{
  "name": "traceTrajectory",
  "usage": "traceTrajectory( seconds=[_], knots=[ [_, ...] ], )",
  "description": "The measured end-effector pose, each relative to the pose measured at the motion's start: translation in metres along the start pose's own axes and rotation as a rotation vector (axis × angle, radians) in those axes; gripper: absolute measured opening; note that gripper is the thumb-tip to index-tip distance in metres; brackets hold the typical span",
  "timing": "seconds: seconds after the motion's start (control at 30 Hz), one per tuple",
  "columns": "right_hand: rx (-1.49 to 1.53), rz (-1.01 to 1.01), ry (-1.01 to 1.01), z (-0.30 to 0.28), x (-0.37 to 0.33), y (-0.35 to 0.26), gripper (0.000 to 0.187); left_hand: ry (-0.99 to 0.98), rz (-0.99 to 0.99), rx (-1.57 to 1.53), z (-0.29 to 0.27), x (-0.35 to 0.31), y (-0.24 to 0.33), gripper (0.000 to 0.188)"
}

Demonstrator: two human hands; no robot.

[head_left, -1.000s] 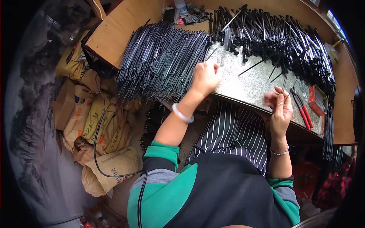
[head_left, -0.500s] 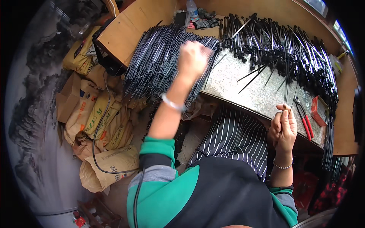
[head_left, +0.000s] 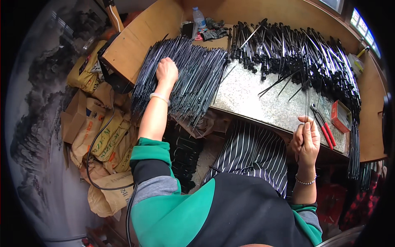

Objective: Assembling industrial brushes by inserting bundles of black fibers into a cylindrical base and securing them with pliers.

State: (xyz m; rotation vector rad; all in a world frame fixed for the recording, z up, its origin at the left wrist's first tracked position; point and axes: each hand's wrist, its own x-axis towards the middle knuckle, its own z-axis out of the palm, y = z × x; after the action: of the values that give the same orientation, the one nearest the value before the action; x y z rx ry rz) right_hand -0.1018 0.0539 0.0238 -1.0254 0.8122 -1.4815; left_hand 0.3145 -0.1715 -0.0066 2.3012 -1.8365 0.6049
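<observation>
My left hand (head_left: 167,71) rests with curled fingers on a broad pile of thin dark strips (head_left: 193,82) at the left of the worktop. Whatever its fingertips pinch is hidden. Over the front edge of the worktop, my right hand (head_left: 306,140) is closed around a few thin black strips (head_left: 307,101), which stand up from its fingers. Beyond it lies a dense heap of black strips with knobbed ends (head_left: 288,45). Red-handled pliers (head_left: 324,127) lie just right of my right hand, beside a small red box (head_left: 341,117).
Several loose black strips (head_left: 273,86) lie on the speckled worktop (head_left: 247,92). At the back stand a plastic bottle (head_left: 199,19) and a dark glove (head_left: 214,34). Wooden panels (head_left: 140,37) border the table. Sacks (head_left: 109,142) crowd the floor at left, with a black cable (head_left: 96,146) hanging before them.
My left hand has moved left from the right part of the strip pile to its left part, and is no longer blurred. My right hand keeps its hold on the strips.
</observation>
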Motion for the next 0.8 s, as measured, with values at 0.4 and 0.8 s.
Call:
traceTrajectory(
  seconds=[0.4,0.8],
  knots=[
    [-0.005,-0.005,0.013,-0.002,0.003,-0.003,0.023,0.163,0.072,-0.211,-0.029,-0.022,0.038,0.026],
    [-0.031,-0.023,0.021,-0.004,0.002,-0.008,0.025,0.131,0.261,-0.169,-0.042,-0.043,0.064,0.017]
  ],
)
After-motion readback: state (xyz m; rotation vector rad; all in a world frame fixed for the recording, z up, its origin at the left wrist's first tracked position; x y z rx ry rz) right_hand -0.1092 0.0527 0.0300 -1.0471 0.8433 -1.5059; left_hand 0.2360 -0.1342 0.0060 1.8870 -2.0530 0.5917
